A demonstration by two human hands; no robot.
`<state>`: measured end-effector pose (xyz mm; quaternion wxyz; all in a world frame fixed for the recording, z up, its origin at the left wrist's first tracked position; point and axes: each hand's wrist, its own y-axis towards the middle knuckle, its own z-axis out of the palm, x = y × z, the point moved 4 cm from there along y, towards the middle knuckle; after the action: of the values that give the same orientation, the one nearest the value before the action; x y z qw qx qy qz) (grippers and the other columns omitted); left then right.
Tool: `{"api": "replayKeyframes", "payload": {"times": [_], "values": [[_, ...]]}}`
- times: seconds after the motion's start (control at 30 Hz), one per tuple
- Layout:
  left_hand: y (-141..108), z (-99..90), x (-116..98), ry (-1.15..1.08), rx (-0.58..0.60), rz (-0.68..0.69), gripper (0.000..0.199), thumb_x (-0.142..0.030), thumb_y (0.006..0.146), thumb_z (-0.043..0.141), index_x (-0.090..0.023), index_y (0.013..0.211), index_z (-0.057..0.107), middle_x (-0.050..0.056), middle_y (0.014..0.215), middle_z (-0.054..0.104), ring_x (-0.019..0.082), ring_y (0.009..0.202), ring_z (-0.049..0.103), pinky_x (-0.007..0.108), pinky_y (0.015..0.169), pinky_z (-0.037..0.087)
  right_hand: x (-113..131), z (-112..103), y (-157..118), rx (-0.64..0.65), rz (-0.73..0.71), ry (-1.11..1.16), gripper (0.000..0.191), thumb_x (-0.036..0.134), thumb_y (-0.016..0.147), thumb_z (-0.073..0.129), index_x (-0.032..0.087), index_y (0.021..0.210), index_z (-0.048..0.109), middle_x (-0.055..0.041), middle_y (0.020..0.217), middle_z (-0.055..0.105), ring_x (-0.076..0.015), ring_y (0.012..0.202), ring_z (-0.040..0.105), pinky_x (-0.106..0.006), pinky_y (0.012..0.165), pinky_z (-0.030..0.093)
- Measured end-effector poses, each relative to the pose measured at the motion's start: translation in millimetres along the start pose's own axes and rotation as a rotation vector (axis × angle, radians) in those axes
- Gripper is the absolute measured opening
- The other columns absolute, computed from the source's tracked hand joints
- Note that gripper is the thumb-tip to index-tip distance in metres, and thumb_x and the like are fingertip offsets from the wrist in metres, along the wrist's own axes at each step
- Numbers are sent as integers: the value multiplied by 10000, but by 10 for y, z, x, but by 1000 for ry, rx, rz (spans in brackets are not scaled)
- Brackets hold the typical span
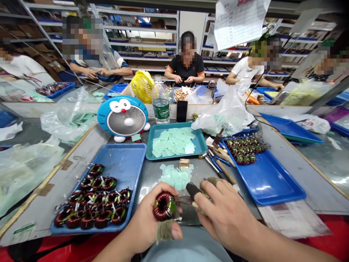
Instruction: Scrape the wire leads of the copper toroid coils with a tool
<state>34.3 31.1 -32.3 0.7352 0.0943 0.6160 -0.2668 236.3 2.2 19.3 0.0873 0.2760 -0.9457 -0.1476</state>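
- Head view: left hand (145, 220) grasps a wound coil (163, 206).
- Right hand (225, 209) curls beside it; cannot tell what it grips.
- Similar coils (101, 220) sit in a blue tray (122, 154).

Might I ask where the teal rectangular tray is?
In the head view, the tray sits centrally, right of the blue cartoon fan, nearer than the clear bottle.

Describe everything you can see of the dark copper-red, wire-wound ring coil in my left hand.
The dark copper-red, wire-wound ring coil looks glossy, its metallic-looking wire wound in close turns, with a green section showing on its right. Its central hole roughly faces the camera. Your left hand grips it, nearer you than the loose pale green square sheets. Thin dark wires extend from its right side toward your right hand.
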Motion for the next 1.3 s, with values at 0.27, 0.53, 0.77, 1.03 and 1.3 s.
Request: {"api": "replayKeyframes", "payload": {"times": [0.27, 0.53, 0.77, 1.03, 1.3], "values": [[3, 66, -37, 129, 38, 28, 573, -425, 695, 917, -223, 1101, 567, 1, 854, 672, 157, 726, 573, 252, 672, 448, -65, -28, -20, 58, -42, -29, 95, 250, 904, 656, 256, 970, 590, -41, 907, 619, -256, 801, 464, -395, 717, 281], [-16, 73, -362, 735, 113, 51, 271, -359, 801, 763, -222, 916, 559, -71, 720, 493, 124, 630, 418, 230, 576, 340, -189, -311, -1, 186, -160, -106, 143, 285, 888, 691, 273, 955, 565, -20, 884, 588, -255, 781, 447, -395, 684, 248], [32, 217, -377, 1103, 298, -33, 211, -306, 753, 712, -253, 888, 558, -58, 686, 565, 165, 611, 505, 261, 567, 331, -207, -406, 81, 270, -363, -167, 172, 286, 873, 717, 263, 880, 546, -17, 802, 562, -247, 718, 414, -403, 653, 217], [36, 275, -415, 1229, 433, 104, 207, -320, 755, 698, -260, 938, 619, 14, 847, 694, 253, 820, 666, 308, 722, 459, -308, -464, 138, 325, -365, -99, 142, 301, 934, 680, 267, 902, 545, -15, 831, 586, -243, 741, 420, -387, 644, 187], [40, 264, -287, 1220, 454, 184, 217, -334, 787, 691, -243, 970, 619, 12, 818, 704, 255, 812, 658, 323, 748, 459, -368, -262, 75, 368, -317, -12, 46, 282, 946, 618, 253, 943, 582, -23, 872, 606, -222, 775, 437, -361, 660, 212]]}}
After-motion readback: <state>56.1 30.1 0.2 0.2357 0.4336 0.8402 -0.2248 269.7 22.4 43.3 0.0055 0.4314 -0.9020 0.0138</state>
